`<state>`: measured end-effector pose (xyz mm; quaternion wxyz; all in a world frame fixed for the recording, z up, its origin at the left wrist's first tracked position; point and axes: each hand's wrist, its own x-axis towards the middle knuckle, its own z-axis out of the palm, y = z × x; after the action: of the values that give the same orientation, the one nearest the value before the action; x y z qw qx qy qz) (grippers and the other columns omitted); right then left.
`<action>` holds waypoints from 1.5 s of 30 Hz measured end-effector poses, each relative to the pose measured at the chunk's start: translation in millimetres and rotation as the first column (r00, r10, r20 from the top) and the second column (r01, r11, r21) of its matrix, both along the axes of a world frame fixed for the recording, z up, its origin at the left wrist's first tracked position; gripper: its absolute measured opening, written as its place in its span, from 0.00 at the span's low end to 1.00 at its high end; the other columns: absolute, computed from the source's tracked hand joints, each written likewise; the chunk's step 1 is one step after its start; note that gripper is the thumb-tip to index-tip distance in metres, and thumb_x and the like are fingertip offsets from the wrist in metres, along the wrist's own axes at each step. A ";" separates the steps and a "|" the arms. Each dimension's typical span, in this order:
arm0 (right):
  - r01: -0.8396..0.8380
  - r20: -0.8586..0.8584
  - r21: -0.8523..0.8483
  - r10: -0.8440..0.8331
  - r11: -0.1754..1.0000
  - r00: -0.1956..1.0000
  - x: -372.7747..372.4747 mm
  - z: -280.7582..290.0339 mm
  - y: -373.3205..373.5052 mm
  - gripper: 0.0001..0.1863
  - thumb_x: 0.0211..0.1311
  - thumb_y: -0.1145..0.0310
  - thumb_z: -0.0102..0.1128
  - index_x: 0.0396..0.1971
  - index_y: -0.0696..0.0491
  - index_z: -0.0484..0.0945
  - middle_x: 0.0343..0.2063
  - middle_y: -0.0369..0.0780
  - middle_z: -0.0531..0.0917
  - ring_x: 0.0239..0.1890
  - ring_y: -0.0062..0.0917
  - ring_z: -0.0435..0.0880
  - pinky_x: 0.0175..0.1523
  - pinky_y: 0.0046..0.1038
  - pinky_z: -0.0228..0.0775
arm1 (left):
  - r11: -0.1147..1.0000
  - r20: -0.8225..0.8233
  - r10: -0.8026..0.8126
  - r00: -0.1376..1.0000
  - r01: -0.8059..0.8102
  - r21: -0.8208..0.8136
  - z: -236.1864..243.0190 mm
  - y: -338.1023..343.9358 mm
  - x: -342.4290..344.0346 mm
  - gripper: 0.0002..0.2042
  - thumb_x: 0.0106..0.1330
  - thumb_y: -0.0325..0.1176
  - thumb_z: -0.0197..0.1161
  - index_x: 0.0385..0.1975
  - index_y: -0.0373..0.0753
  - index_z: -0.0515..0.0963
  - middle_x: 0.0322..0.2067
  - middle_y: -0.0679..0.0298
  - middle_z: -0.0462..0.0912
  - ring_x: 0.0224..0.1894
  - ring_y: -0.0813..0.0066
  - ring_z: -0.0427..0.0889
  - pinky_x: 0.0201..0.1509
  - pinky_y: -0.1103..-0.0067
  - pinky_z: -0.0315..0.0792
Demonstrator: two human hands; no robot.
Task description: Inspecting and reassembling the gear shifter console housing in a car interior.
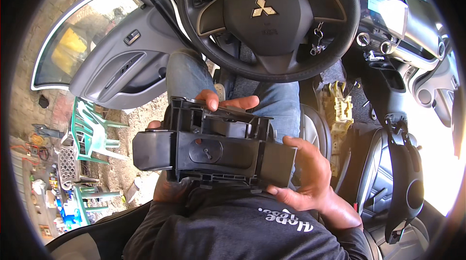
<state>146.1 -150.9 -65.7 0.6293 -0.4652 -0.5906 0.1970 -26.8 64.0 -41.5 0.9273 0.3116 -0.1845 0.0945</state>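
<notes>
A black plastic trim piece (213, 155) with ribs, open slots and a round recess is held level above my lap. My left hand (208, 100) reaches under it from the left, its fingers coming over the far edge; most of that palm is hidden behind the piece. At the right end of the piece, my right hand (313, 177) grips a flat dark end with thumb and fingers, one at its far corner and one at its near corner.
Beyond my knees is the steering wheel (269, 22), with keys (318, 39) hanging by it. A yellowish metal bracket (338, 109) sits exposed between the seats. A long black console (405, 172) leans over the passenger seat (376, 177). Left, the door (121, 73) stands ajar near green chairs (90, 131).
</notes>
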 end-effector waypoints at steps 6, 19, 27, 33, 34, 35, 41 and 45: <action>-0.136 -0.333 -0.156 0.078 0.978 0.940 -5.5 -14.3 0.3 0.40 0.46 0.73 0.77 0.59 0.62 0.65 0.44 0.43 0.79 0.44 0.22 0.81 0.52 0.25 0.73 | 0.989 -0.118 0.148 0.982 -0.144 0.044 16.8 -17.3 -5.1 0.46 0.43 0.62 0.76 0.55 0.36 0.65 0.67 0.29 0.47 0.68 0.35 0.58 0.65 0.47 0.66; -0.088 -0.015 0.020 0.089 0.996 0.996 5.3 -9.9 10.9 0.40 0.38 0.66 0.83 0.51 0.59 0.68 0.47 0.48 0.71 0.52 0.35 0.75 0.55 0.34 0.72 | 0.999 -0.015 0.026 1.000 -0.026 -0.047 -3.2 -16.6 5.5 0.49 0.45 0.62 0.73 0.61 0.33 0.62 0.68 0.28 0.46 0.68 0.30 0.57 0.65 0.43 0.61; -0.183 -0.429 0.130 0.222 0.974 0.876 -5.1 -26.2 12.9 0.42 0.38 0.62 0.84 0.47 0.53 0.59 0.66 0.64 0.57 0.69 0.45 0.61 0.69 0.41 0.57 | 0.767 -0.244 0.633 0.734 -0.551 0.329 31.1 -33.8 3.8 0.41 0.65 0.60 0.57 0.71 0.42 0.51 0.71 0.38 0.47 0.68 0.43 0.63 0.65 0.58 0.69; -0.087 -0.427 0.182 0.158 0.979 0.890 -1.8 -28.7 12.3 0.41 0.40 0.62 0.83 0.46 0.53 0.58 0.65 0.64 0.58 0.69 0.44 0.62 0.70 0.40 0.54 | 0.591 0.195 0.676 0.711 -0.680 0.434 33.9 -15.1 -11.6 0.36 0.69 0.52 0.58 0.66 0.31 0.59 0.69 0.39 0.54 0.68 0.48 0.64 0.71 0.59 0.58; -0.082 -0.453 0.169 0.152 0.982 0.879 -1.2 -30.0 11.1 0.41 0.39 0.60 0.83 0.46 0.53 0.58 0.64 0.64 0.60 0.69 0.44 0.62 0.70 0.40 0.54 | 0.591 0.222 0.602 0.767 -0.615 0.522 36.9 -12.1 -14.0 0.34 0.69 0.51 0.58 0.65 0.28 0.61 0.69 0.39 0.55 0.68 0.48 0.65 0.72 0.59 0.56; -0.078 -0.478 0.156 0.145 0.985 0.866 0.0 -31.1 10.7 0.42 0.39 0.58 0.83 0.45 0.52 0.58 0.64 0.64 0.61 0.68 0.44 0.63 0.70 0.41 0.54 | 0.502 0.240 0.711 0.661 -0.715 0.486 39.0 -20.3 -8.6 0.34 0.67 0.52 0.61 0.59 0.25 0.67 0.61 0.41 0.69 0.65 0.50 0.70 0.72 0.60 0.56; -0.262 -0.708 0.122 0.269 0.957 0.653 4.4 -36.4 15.9 0.43 0.38 0.53 0.82 0.49 0.53 0.62 0.61 0.60 0.66 0.68 0.45 0.64 0.68 0.42 0.59 | 0.461 0.269 0.600 0.753 -0.601 0.653 51.5 1.5 -24.0 0.20 0.63 0.46 0.68 0.42 0.33 0.79 0.36 0.55 0.83 0.52 0.56 0.81 0.68 0.63 0.63; -0.307 -0.804 0.138 0.288 0.942 0.520 -0.1 -43.5 22.7 0.40 0.40 0.49 0.78 0.46 0.53 0.64 0.54 0.54 0.72 0.68 0.47 0.63 0.67 0.45 0.62 | 0.525 0.171 0.544 0.822 -0.492 0.695 56.3 -6.2 -23.7 0.12 0.67 0.40 0.64 0.35 0.37 0.75 0.30 0.59 0.80 0.42 0.62 0.84 0.57 0.65 0.73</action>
<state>145.9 -128.2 -109.2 0.7813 -0.2210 -0.3032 0.4989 -50.5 57.7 14.8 0.6668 0.6883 -0.0740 0.2757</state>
